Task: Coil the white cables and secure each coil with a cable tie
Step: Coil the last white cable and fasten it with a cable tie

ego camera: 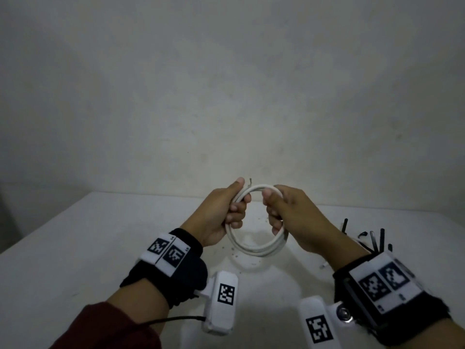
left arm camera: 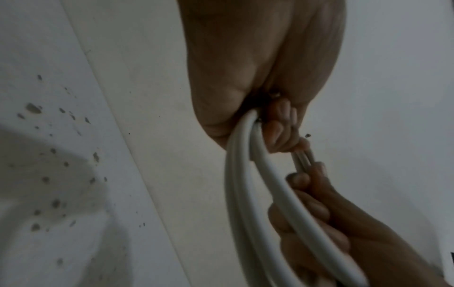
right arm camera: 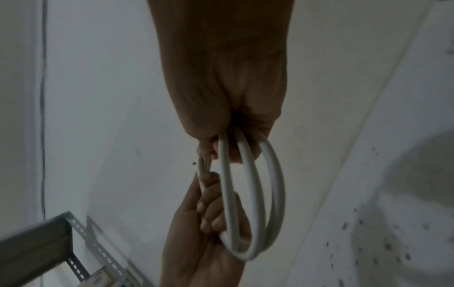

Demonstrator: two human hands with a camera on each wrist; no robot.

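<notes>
A white cable (ego camera: 254,249) is wound into a round coil of about three loops and held up above the white table (ego camera: 75,248). My left hand (ego camera: 230,206) grips the coil's left side, fingers curled round the strands, and a frayed cable end (ego camera: 249,182) sticks up beside the thumb. My right hand (ego camera: 278,210) grips the coil's right side in the same way. In the left wrist view the coil (left arm camera: 245,184) runs from my left hand (left arm camera: 282,126) down to the right hand (left arm camera: 319,223). The right wrist view shows the coil's separate loops (right arm camera: 253,194). Black cable ties (ego camera: 375,238) lie on the table behind my right wrist.
A plain pale wall (ego camera: 226,84) stands behind the table. Small dark specks (ego camera: 236,253) dot the tabletop under the coil. A grey perforated metal shelf frame (right arm camera: 73,242) shows in the right wrist view, low at the left.
</notes>
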